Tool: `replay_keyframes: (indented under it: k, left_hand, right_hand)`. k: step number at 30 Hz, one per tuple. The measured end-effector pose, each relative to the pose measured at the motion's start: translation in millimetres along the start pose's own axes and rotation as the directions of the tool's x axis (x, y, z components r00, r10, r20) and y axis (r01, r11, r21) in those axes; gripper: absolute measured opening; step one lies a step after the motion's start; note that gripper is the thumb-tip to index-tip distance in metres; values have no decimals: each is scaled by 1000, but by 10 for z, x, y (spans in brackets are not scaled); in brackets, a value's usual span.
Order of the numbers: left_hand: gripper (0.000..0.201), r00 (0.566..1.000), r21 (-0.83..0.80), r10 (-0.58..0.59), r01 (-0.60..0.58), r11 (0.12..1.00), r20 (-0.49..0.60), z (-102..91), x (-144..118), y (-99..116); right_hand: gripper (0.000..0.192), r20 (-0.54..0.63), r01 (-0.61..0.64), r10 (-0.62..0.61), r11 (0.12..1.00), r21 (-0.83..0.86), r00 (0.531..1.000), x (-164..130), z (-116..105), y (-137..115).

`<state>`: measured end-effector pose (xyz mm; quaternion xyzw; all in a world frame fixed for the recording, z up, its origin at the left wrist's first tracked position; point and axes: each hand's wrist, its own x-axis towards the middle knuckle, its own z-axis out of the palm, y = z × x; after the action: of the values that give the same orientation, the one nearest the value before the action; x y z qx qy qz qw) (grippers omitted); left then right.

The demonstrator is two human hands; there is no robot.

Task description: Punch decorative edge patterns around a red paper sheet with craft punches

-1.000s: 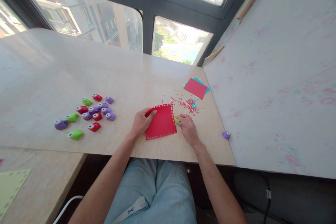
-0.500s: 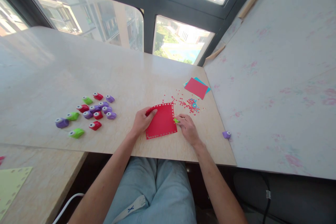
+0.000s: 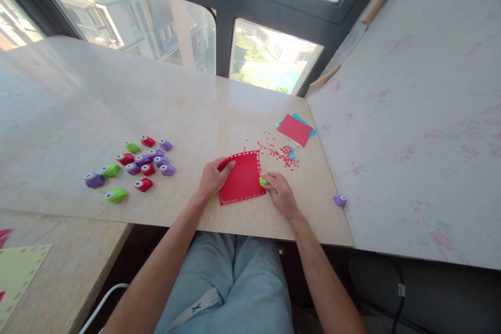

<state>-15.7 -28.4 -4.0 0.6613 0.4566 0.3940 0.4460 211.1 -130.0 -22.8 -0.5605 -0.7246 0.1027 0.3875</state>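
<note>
A red paper square [image 3: 242, 178] with small holes punched along its edges lies flat on the marble table [image 3: 117, 99]. My left hand [image 3: 212, 178] pins the sheet's left edge, thumb on top. My right hand [image 3: 278, 191] grips a small green paper punch [image 3: 263, 181] at the sheet's right edge, near its lower corner. Red and blue punched bits [image 3: 282, 154] are scattered just beyond the sheet.
A cluster of several red, purple and green punches [image 3: 136, 164] sits to the left. Red and blue paper sheets [image 3: 295, 128] lie at the far right of the table. A lone purple punch [image 3: 340, 200] rests on the adjoining surface. A pale green punched sheet [image 3: 18, 271] lies lower left.
My right hand with the green punch has slid a little down the sheet's right edge. The left hand stays in place; the view shifted slightly.
</note>
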Motion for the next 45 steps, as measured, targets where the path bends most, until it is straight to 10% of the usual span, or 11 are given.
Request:
replay_keyframes:
  k: [45]
  left_hand:
    - [29,998,22,32,-31,999,-49,8,2,27]
  right_hand:
    - [18,-31,-101,102,995,26,994,-147,-54,-251]
